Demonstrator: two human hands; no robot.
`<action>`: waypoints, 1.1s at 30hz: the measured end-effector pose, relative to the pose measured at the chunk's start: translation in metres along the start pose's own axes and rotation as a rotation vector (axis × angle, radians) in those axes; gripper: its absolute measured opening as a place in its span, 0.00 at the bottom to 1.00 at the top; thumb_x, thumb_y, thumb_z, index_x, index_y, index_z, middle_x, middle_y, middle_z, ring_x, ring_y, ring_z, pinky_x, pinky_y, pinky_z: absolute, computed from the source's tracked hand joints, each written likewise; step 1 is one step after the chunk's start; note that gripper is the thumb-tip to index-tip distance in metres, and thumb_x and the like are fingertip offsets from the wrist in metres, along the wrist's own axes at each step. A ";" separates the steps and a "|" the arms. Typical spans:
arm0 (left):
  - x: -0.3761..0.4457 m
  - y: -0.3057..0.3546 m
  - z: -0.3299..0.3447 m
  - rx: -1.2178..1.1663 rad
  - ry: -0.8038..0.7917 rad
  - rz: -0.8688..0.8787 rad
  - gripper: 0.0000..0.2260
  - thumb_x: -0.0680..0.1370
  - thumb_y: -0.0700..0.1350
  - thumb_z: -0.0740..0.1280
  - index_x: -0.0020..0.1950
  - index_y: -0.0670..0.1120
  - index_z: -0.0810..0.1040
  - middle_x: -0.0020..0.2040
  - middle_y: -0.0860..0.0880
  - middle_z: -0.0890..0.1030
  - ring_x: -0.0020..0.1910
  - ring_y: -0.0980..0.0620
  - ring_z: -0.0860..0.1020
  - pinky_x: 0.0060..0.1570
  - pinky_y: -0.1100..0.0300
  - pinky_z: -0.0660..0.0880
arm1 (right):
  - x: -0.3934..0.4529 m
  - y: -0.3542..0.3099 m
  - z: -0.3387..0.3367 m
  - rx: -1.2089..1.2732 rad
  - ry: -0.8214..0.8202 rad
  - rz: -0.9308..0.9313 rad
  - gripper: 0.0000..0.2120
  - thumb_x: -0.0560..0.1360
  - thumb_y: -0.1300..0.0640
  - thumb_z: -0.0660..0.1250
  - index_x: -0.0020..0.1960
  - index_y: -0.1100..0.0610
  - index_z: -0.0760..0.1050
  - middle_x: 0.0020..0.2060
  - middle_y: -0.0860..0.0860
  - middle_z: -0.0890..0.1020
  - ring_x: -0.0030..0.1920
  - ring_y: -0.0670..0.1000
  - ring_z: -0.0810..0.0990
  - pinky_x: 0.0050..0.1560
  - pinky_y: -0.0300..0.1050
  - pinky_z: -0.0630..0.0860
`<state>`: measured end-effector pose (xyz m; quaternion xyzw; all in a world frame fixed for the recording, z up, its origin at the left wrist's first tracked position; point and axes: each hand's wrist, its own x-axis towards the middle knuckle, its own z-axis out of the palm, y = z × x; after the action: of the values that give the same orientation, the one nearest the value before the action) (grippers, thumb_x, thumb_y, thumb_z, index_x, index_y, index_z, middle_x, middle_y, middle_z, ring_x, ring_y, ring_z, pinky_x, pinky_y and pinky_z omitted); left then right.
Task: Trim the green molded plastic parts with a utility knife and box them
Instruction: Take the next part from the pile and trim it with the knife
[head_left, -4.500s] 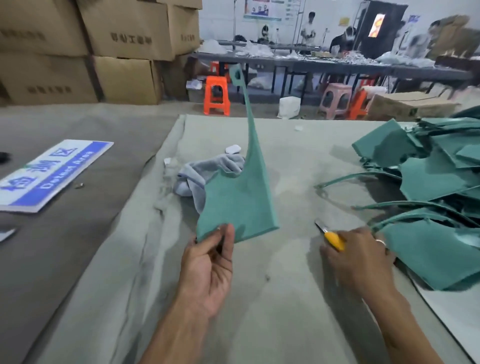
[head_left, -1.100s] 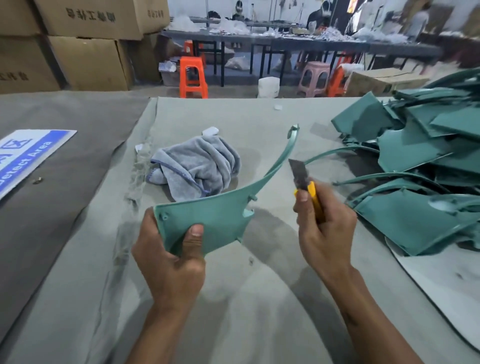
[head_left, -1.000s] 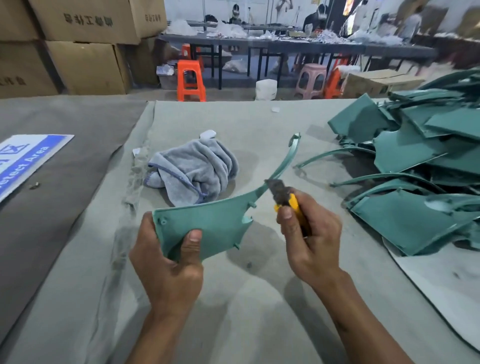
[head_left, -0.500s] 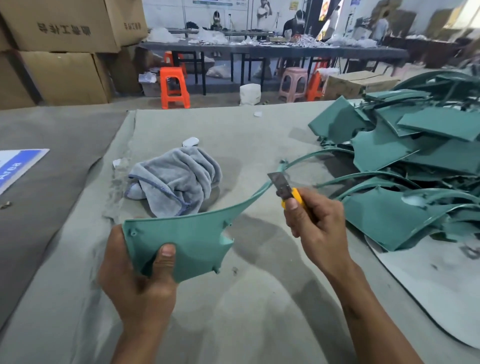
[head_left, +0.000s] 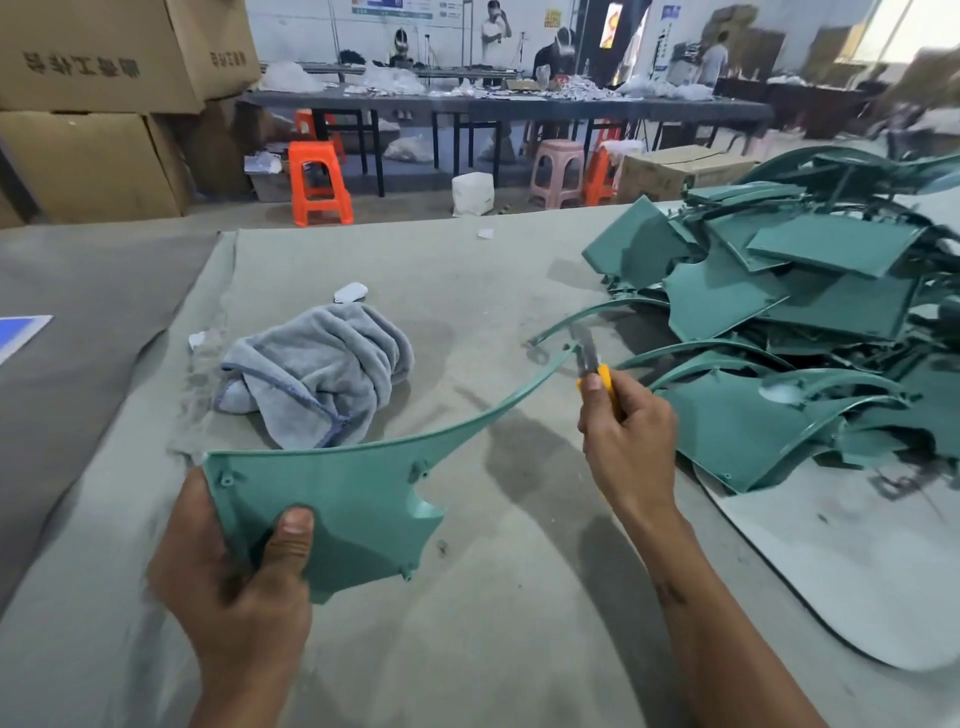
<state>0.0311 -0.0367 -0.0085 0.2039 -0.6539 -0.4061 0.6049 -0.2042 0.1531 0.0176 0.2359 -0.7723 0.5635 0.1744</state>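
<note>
My left hand (head_left: 236, 566) grips the wide end of a green molded part (head_left: 353, 493), thumb on its inner face. The part's long thin arm curves up and to the right above the table. My right hand (head_left: 626, 441) holds a yellow utility knife (head_left: 597, 366) with its blade out, and the blade sits at the far tip of that thin arm. A heap of more green parts (head_left: 800, 322) lies on the right side of the table.
A crumpled grey towel (head_left: 322, 371) lies on the grey cloth-covered table (head_left: 493, 649) behind the held part. Small white scraps (head_left: 350, 292) sit beyond it. A blue and white sign (head_left: 21, 332) shows at the left edge. Cardboard boxes (head_left: 98, 104), stools and people at a long bench are behind.
The knife blade has slid outward along the thin arm, from near the wide body to its tip. My left hand has lowered the part and tilted it flatter.
</note>
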 end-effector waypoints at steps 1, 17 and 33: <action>0.000 -0.001 -0.001 -0.003 0.002 -0.010 0.17 0.70 0.50 0.72 0.55 0.43 0.78 0.41 0.48 0.79 0.39 0.46 0.76 0.41 0.47 0.75 | 0.000 0.002 -0.001 0.028 0.028 0.032 0.20 0.80 0.41 0.61 0.39 0.54 0.75 0.28 0.54 0.77 0.29 0.63 0.74 0.31 0.62 0.74; -0.002 0.026 0.024 -0.185 -0.061 -0.307 0.14 0.68 0.37 0.69 0.47 0.55 0.79 0.40 0.57 0.82 0.37 0.59 0.78 0.39 0.64 0.76 | -0.013 -0.023 -0.005 0.126 0.005 -0.173 0.17 0.85 0.44 0.61 0.46 0.54 0.76 0.29 0.55 0.74 0.28 0.60 0.73 0.28 0.60 0.71; -0.005 0.035 0.031 -0.461 -0.330 -0.660 0.43 0.69 0.39 0.77 0.78 0.64 0.63 0.65 0.61 0.81 0.62 0.54 0.81 0.51 0.60 0.81 | -0.052 -0.066 0.026 0.762 -0.584 0.232 0.12 0.72 0.55 0.79 0.52 0.53 0.81 0.31 0.49 0.79 0.23 0.48 0.72 0.22 0.38 0.69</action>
<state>0.0102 -0.0034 0.0175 0.1938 -0.5337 -0.7404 0.3597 -0.1237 0.1199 0.0335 0.3436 -0.5492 0.7318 -0.2117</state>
